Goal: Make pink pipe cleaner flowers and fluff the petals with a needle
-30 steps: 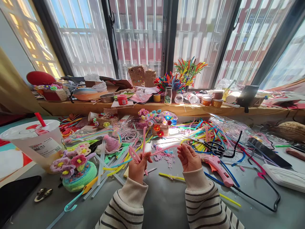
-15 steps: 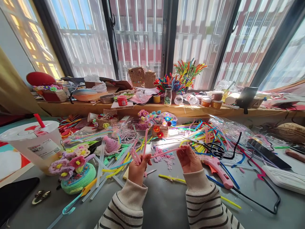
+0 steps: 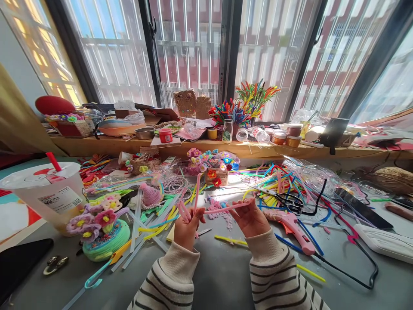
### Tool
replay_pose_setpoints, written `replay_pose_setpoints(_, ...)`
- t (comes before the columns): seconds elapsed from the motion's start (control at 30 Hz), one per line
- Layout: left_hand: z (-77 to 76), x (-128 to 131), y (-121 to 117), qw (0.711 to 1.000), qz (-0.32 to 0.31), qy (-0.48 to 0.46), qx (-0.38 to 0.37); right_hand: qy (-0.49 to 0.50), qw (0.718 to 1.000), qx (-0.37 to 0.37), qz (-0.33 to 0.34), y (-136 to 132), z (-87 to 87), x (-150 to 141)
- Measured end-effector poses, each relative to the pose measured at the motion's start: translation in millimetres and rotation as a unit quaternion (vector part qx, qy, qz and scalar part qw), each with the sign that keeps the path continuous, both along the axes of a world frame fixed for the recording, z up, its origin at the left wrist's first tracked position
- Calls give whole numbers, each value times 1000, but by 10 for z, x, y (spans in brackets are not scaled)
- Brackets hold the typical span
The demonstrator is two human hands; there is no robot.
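Between my hands stretches a pink pipe cleaner (image 3: 221, 210). My left hand (image 3: 187, 228) is closed in a pinch around its looped part, with one straight end sticking up above the fingers. The far end lies in my right hand (image 3: 253, 218), whose thumb presses it against the curled fingers. Beyond the hands, pink and lilac fuzz clippings (image 3: 222, 206) are scattered on the grey table. A yellow pipe cleaner (image 3: 230, 239) lies under and between the hands. Close to my right hand rests a pink glue gun (image 3: 295, 230), and black-handled scissors (image 3: 288, 201) lie behind it.
At left stand a drink cup (image 3: 48, 196) with a red straw and a green pot with fuzzy flowers (image 3: 103, 228). Clear glue sticks (image 3: 137, 219) lie near my left hand. A pile of coloured pipe cleaners (image 3: 274, 181) fills the back right, below the cluttered windowsill (image 3: 180, 150).
My right hand has moved a little left and down, nearer my left hand. It has turned, and the pink strip now runs across its fingers. My left hand has barely moved.
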State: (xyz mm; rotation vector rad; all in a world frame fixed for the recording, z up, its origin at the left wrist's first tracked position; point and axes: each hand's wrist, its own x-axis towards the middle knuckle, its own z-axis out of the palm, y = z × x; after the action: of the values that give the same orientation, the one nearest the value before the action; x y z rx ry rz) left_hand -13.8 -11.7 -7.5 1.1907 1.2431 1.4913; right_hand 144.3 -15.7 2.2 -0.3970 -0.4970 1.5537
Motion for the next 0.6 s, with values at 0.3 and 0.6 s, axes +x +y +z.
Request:
replay_pose_setpoints(0.3,-16,23,-4,1000,17,5,1,-65,997,29,-28,-57,38,-62)
replay_pose_setpoints(0.6,11,35,-6,1000,22,4,11,-69,996,46,-25,-58,39,-110)
